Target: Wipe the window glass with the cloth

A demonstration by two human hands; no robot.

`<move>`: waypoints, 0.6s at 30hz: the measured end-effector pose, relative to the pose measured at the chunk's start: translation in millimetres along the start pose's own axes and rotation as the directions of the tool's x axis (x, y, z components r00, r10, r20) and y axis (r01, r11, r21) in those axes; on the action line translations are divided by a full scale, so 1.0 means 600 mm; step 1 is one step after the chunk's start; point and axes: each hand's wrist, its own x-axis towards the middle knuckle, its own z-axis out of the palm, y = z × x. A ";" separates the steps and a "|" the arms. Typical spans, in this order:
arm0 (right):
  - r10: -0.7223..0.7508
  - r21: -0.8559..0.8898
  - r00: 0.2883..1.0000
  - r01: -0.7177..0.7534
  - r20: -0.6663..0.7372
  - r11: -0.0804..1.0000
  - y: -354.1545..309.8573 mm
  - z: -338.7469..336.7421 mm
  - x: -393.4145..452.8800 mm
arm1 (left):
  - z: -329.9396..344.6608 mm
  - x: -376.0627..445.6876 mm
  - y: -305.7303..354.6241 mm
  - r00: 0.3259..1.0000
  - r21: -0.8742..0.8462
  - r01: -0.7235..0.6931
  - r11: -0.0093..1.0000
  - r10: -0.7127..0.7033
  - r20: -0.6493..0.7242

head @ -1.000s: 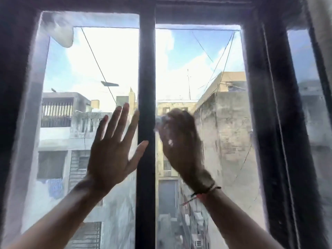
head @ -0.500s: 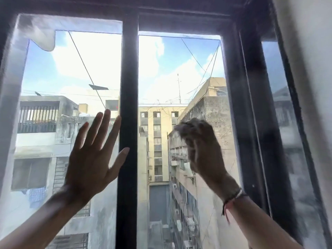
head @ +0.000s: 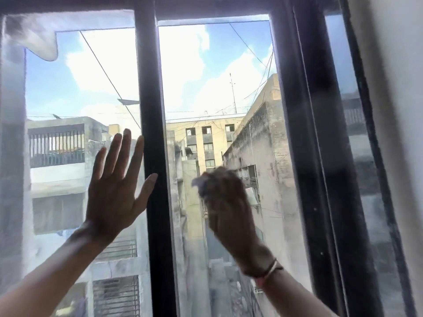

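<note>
Head camera view of a person facing a dark-framed window. Their left hand (head: pixel 114 191) presses flat on the left pane (head: pixel 68 88), fingers spread and holding nothing, likely as a brace. Their right hand (head: pixel 229 209), blurred, is curled around a crumpled pale cloth (head: pixel 201 183) against the smooth middle pane (head: pixel 206 88), beside the matte black upright bar (head: pixel 151 88). Hazy film clings near the pane edges.

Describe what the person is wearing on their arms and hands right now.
Both forearms are bare, with no sleeves in view. The left hand wears no gloves, rings or bands that can be seen. The right hand is also ungloved; its wrist carries thin thread bracelets, one dark, one pale and one reddish pink.
</note>
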 end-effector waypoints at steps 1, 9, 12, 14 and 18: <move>-0.192 0.035 0.972 0.189 0.135 0.981 -0.020 -0.002 -0.040 | 0.001 -0.001 -0.002 1.000 0.001 -0.005 1.000 0.005 -0.003; 0.272 -0.003 0.954 -0.275 -0.124 0.962 0.108 -0.036 0.120 | -0.001 0.000 -0.003 0.999 -0.009 0.003 1.000 -0.003 0.037; 0.031 0.083 0.993 -0.040 0.111 0.996 0.056 -0.017 0.033 | -0.020 0.002 0.010 0.992 -0.018 0.038 0.999 -0.036 0.123; -0.076 0.175 0.946 0.021 0.314 0.984 0.023 -0.039 -0.027 | -0.058 0.001 0.025 0.969 -0.067 0.093 0.993 -0.075 0.234; 0.221 0.370 0.878 -0.391 0.425 0.843 -0.041 -0.112 -0.083 | -0.146 -0.059 0.074 0.912 -0.324 0.242 0.915 -0.100 0.399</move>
